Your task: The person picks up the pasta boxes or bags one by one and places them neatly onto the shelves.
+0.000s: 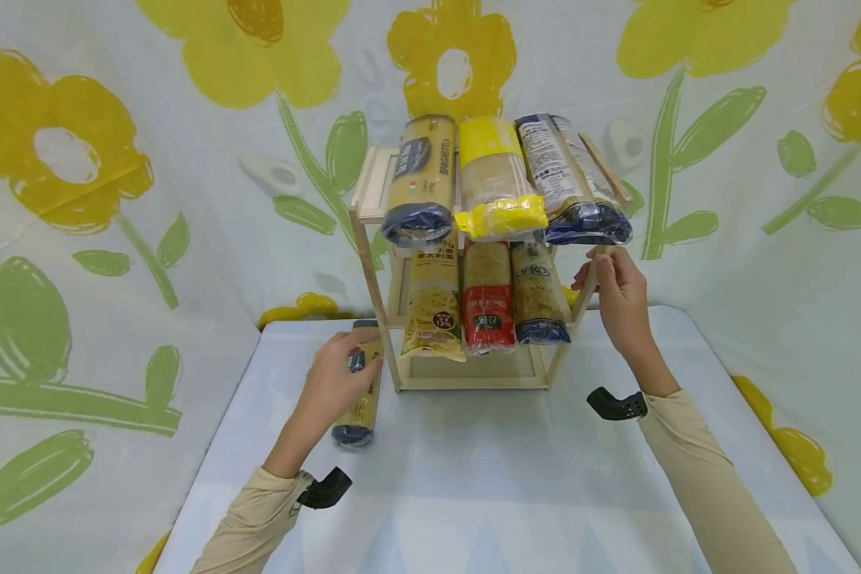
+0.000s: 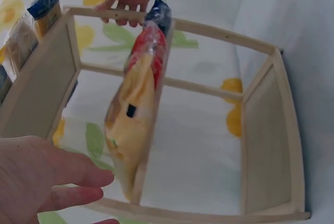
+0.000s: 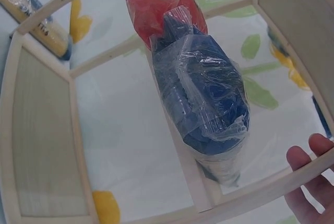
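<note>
A light wooden three-tier rack (image 1: 375,279) stands on the table. My right hand (image 1: 623,295) grips its right front post, thumb and fingers on either side. Close to the left post, my left hand (image 1: 337,375) is over a spaghetti pack (image 1: 362,410) lying on the table, partly hiding it; its fingers are extended and hold nothing. On the top tier lie a blue-ended spaghetti pack (image 1: 419,179), a yellow-and-clear pasta pack (image 1: 493,171) and a blue-and-white pack (image 1: 567,179). The middle tier bears a yellow pack (image 1: 432,303), a red pack (image 1: 488,299) and a blue-ended pasta pack (image 1: 538,291).
The rack's bottom panel (image 1: 473,368) sits low over the white table (image 1: 473,462). Behind the table hangs a white cloth (image 1: 545,56) printed with yellow flowers and green leaves. The packs' front ends stick out past the rack's front edge.
</note>
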Demonstrator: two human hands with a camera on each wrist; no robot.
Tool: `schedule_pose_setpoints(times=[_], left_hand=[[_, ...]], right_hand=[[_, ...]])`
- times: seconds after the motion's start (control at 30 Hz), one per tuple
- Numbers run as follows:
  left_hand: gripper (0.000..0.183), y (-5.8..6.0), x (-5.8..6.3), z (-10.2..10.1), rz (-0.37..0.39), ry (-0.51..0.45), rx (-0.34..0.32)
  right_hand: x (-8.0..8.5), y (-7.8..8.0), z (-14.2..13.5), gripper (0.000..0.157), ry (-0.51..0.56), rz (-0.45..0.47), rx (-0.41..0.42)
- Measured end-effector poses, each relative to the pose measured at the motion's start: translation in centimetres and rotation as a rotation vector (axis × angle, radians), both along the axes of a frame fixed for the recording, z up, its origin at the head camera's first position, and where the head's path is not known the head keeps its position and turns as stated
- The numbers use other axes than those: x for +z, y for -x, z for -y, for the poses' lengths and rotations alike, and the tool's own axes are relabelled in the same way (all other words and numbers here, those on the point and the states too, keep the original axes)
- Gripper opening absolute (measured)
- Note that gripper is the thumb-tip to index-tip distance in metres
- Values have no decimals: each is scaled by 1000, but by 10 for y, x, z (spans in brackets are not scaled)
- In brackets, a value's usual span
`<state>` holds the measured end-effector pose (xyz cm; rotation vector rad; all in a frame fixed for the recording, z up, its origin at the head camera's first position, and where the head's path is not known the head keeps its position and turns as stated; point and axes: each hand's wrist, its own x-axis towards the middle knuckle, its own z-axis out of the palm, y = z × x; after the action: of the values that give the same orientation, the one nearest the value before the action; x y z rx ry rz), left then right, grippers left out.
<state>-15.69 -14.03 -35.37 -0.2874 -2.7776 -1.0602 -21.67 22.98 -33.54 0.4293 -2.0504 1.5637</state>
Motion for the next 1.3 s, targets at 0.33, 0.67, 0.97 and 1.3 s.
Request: schedule_pose_setpoints(times=[0.33, 0.67, 0.97, 1.3], left_hand=[[37, 1, -33, 15, 45, 9, 60], [40, 4, -69, 28, 148, -13, 134], [46, 7, -98, 37, 215, 13, 170], [68, 15, -130, 42, 316, 117, 219]], right_hand=[[0, 0, 1, 22, 0, 0, 0], [-1, -1, 0, 21, 1, -10, -6], [0, 0, 1, 21, 1, -11, -6], [-1, 0, 1, 20, 7, -3, 1]])
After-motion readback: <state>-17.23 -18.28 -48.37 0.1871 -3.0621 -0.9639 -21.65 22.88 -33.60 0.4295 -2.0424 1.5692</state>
